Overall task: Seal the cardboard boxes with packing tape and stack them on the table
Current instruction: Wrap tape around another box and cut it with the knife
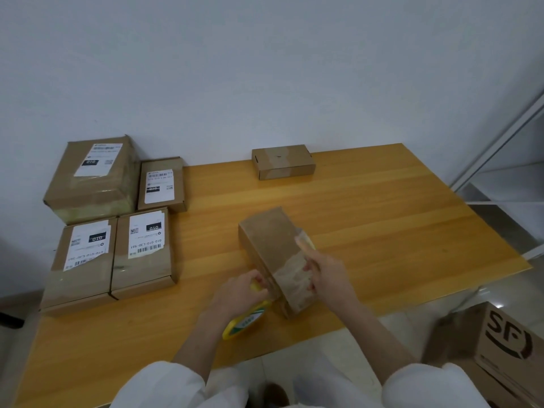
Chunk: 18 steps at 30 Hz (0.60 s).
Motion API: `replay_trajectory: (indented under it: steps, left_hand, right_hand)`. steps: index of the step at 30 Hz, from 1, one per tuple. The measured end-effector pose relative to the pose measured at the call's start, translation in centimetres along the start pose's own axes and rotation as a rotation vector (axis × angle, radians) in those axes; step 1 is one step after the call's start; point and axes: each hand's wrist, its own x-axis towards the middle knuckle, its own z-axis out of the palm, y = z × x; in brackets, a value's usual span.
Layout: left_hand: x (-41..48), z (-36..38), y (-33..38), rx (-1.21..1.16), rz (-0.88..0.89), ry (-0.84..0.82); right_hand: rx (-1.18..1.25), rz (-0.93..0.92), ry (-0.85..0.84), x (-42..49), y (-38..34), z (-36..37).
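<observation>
A plain cardboard box (269,240) lies tilted on the wooden table (382,219) near its front edge, with clear tape over its near end. My left hand (241,293) grips a yellow tape dispenser (244,320) against the box's left side. My right hand (326,275) holds the box's right side, fingers curled on the taped part, and a strip of tape (304,241) sticks up beside it. A small taped box (282,161) sits at the table's far edge.
Several labelled boxes lie at the table's left: a big one (91,178), a small one (162,184) and two flat ones (82,260) (144,251). A printed carton (494,348) stands on the floor at right. A white shelf frame (500,160) rises at far right.
</observation>
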Motion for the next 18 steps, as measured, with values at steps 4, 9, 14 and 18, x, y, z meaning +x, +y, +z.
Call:
replay_trajectory:
  steps: [4, 9, 14, 18]
  left_hand:
    - [0.0, 0.1, 0.0, 0.036, 0.003, 0.013]
    - [0.1, 0.1, -0.3, 0.003, -0.003, 0.014]
    - [0.1, -0.1, -0.3, 0.052, 0.038, 0.0]
    - [0.4, 0.0, -0.2, 0.057, 0.036, -0.002]
  right_hand:
    - [-0.278, -0.02, 0.101, 0.4, 0.2, 4.5]
    - [-0.427, 0.055, 0.034, 0.4, 0.9, 7.5]
    - [-0.512, 0.037, -0.09, 0.5, 1.0, 7.7]
    - [-0.632, 0.157, -0.179, 0.9, -0.7, 7.6]
